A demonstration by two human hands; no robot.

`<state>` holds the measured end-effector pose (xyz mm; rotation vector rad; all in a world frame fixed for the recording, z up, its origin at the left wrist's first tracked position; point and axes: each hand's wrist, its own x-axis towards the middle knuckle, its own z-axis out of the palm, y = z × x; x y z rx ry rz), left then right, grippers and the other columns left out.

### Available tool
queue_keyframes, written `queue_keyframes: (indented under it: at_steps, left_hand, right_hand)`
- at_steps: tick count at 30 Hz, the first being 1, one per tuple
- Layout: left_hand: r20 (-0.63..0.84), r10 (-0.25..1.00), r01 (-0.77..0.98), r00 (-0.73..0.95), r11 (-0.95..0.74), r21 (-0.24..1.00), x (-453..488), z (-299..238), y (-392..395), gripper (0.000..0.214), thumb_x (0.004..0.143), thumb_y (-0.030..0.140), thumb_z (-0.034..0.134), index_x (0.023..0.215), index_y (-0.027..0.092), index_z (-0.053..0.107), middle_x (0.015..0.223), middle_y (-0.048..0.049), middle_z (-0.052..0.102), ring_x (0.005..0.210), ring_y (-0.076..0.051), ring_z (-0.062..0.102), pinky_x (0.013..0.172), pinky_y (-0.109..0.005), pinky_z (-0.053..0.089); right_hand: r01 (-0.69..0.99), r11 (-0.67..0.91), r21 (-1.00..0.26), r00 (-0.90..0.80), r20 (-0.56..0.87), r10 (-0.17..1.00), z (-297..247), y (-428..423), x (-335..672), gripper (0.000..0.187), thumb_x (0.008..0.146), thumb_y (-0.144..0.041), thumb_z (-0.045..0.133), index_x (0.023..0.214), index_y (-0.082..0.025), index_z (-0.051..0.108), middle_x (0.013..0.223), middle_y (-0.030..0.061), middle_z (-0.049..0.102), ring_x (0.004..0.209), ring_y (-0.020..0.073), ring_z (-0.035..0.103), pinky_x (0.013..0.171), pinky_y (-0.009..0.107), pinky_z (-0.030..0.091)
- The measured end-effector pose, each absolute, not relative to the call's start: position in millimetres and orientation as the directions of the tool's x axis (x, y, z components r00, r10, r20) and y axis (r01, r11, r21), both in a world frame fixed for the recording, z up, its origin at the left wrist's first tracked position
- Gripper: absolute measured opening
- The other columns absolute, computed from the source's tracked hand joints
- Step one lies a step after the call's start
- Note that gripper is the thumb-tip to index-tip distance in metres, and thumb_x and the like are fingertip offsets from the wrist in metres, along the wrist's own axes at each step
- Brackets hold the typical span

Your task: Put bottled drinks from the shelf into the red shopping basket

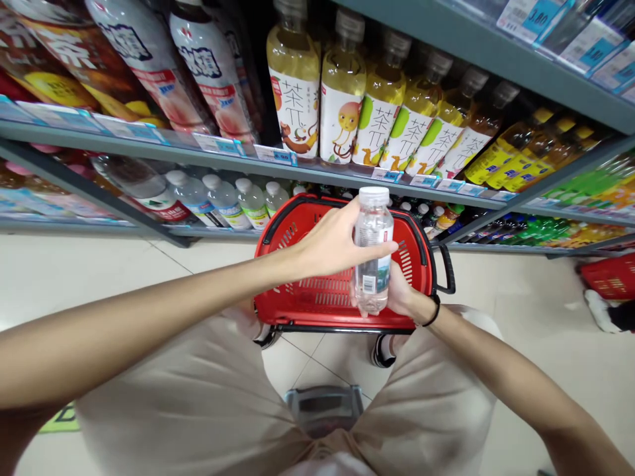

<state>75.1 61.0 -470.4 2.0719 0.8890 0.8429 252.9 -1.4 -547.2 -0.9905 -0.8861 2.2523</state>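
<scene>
Both hands hold a clear water bottle (373, 254) upright above a red shopping basket (317, 291) on the floor. The left hand (335, 241) wraps around the bottle's upper part; the right hand (401, 291) cups its lower part from behind. Shelves (347, 175) of bottled drinks stand just beyond.
</scene>
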Motion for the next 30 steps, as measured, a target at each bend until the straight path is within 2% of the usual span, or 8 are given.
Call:
queue_keyframes:
  at_steps: [4,8,11,15,19,26,30]
  left_hand:
    - [0.342,0.664,0.161,0.665,-0.575,0.802,75,-477,60,0.065,0.09,0.06,0.068,0.134,0.016,0.049,0.12,-0.0124,0.072,0.102,-0.027,0.071,0.088,-0.04,0.058]
    - [0.362,0.611,0.127,0.703,-0.61,0.782,74,-479,58,0.07,0.089,0.06,0.068,0.14,0.018,0.044,0.127,-0.0145,0.069,0.112,-0.031,0.069,0.096,-0.044,0.057]
    - [0.351,0.602,0.103,0.717,-0.59,0.801,74,-474,56,0.073,0.087,0.061,0.071,0.138,0.017,0.045,0.122,-0.0135,0.07,0.108,-0.03,0.069,0.091,-0.041,0.058]
    - [0.33,0.582,0.073,0.743,-0.562,0.824,74,-470,53,0.071,0.085,0.061,0.074,0.133,0.016,0.049,0.11,-0.0101,0.072,0.091,-0.025,0.071,0.079,-0.036,0.058]
    - [0.331,0.595,0.087,0.732,-0.564,0.821,72,-471,54,0.068,0.083,0.062,0.076,0.129,0.018,0.051,0.11,-0.0098,0.073,0.09,-0.025,0.071,0.079,-0.037,0.058]
    - [0.279,0.612,0.124,0.74,-0.532,0.838,70,-471,54,0.066,0.083,0.062,0.075,0.127,0.018,0.053,0.111,-0.0107,0.074,0.093,-0.027,0.073,0.08,-0.038,0.058]
    - [0.298,0.602,0.101,0.741,-0.538,0.837,71,-470,54,0.068,0.083,0.061,0.075,0.131,0.018,0.052,0.111,-0.0102,0.074,0.091,-0.025,0.073,0.078,-0.036,0.058]
  right_hand:
    - [-0.198,-0.649,-0.734,-0.745,-0.317,0.586,-561,-6,259,0.094,0.089,-0.087,0.016,0.08,-0.008,0.067,0.064,0.0166,0.067,0.047,0.0227,0.061,0.035,0.032,0.051]
    - [-0.142,-0.703,-0.697,-0.857,-0.27,0.44,-568,-4,265,0.1,0.088,-0.091,0.011,0.075,-0.008,0.066,0.062,0.018,0.066,0.046,0.0222,0.06,0.035,0.032,0.053]
    - [-0.133,-0.72,-0.681,-0.915,-0.195,0.353,-571,-3,268,0.106,0.084,-0.097,0.01,0.075,-0.008,0.067,0.062,0.0183,0.066,0.046,0.0229,0.06,0.036,0.034,0.054]
    - [-0.094,-0.738,-0.669,-0.95,-0.16,0.266,-574,-2,268,0.108,0.084,-0.098,0.008,0.077,-0.008,0.068,0.066,0.0196,0.068,0.05,0.0241,0.062,0.034,0.033,0.052]
    - [-0.08,-0.735,-0.674,-0.944,-0.186,0.274,-577,-2,269,0.107,0.084,-0.097,0.001,0.074,-0.011,0.065,0.067,0.0204,0.068,0.052,0.0247,0.062,0.034,0.035,0.054]
    - [-0.072,-0.721,-0.689,-0.937,-0.201,0.286,-580,-1,270,0.106,0.084,-0.098,0.011,0.076,-0.008,0.067,0.067,0.021,0.067,0.053,0.0246,0.063,0.037,0.035,0.056]
    - [-0.071,-0.713,-0.697,-0.93,-0.212,0.3,-583,-1,271,0.106,0.084,-0.096,0.009,0.076,-0.008,0.066,0.067,0.0213,0.067,0.052,0.0243,0.063,0.038,0.035,0.057]
